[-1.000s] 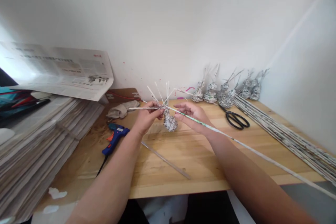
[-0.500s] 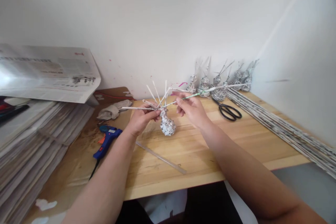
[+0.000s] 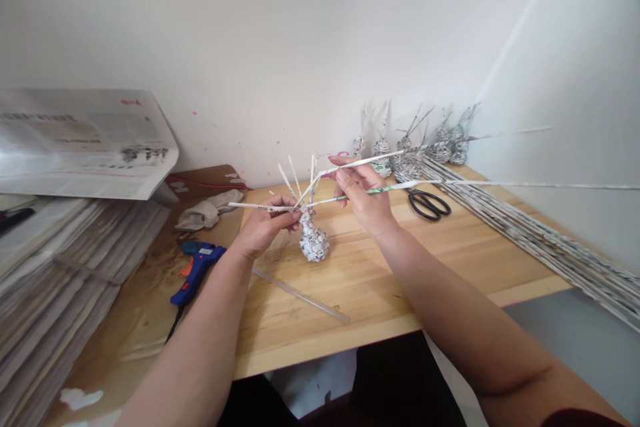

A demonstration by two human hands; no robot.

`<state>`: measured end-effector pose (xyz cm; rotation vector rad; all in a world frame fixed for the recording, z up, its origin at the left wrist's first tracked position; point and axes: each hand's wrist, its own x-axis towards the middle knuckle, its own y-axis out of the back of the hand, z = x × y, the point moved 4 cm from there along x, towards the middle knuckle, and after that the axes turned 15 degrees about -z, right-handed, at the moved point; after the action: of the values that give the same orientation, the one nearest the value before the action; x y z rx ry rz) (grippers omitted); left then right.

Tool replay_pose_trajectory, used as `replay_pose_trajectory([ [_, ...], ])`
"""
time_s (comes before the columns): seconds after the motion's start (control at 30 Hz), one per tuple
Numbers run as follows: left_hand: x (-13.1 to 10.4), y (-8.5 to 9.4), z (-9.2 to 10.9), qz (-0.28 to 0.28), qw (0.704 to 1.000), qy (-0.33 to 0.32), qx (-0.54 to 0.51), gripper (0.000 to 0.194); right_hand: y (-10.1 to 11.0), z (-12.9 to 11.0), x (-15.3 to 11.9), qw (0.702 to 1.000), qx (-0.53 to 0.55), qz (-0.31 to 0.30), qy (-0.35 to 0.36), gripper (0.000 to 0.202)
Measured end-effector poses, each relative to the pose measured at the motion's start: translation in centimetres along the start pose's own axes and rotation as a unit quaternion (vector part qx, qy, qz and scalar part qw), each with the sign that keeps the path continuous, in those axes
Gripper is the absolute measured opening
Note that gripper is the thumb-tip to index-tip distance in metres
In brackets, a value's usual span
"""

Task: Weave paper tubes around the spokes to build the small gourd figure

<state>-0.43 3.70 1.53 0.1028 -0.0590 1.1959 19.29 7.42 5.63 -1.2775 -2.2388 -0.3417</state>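
A small gourd-shaped figure woven from rolled newspaper [image 3: 315, 244] hangs just over the table, narrow neck up. My left hand [image 3: 270, 221] pinches it at the neck, thumb in front. Several short paper sticks [image 3: 294, 172] fan out from its top. My right hand [image 3: 364, 193] is closed on a long white paper tube [image 3: 367, 159], held between thumb and fingers and bent near the fingertips. A second long tube with green marks [image 3: 385, 189] runs from the neck out to the right, passing by the right palm.
Black scissors [image 3: 429, 204] lie beside a bundle of long paper tubes [image 3: 505, 230]. Several woven figures [image 3: 383, 157] stand along the wall. A blue glue gun [image 3: 197, 273], a crumpled cloth [image 3: 207, 210] and stacked newspapers [image 3: 75, 287] sit left. A clear glue stick [image 3: 303, 296] lies in front.
My right hand has taken hold of the upper tube and lifted it, so it now points up and right, apart from the green-marked one. The view has shifted slightly.
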Motion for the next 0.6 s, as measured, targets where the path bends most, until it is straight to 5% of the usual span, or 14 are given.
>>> replay_pose_trajectory([
  [0.23, 0.0, -0.3, 0.2, -0.019, 1.0, -0.015, 0.015, 0.027, -0.3, 0.2, 0.1, 0.995, 0.069, 0.007, -0.074, 0.033],
  [0.6, 0.0, -0.4, 0.0, -0.038, 0.999, -0.025, 0.001, 0.026, -1.1, -0.5, 0.1, 0.993, 0.103, -0.055, -0.036, 0.027],
])
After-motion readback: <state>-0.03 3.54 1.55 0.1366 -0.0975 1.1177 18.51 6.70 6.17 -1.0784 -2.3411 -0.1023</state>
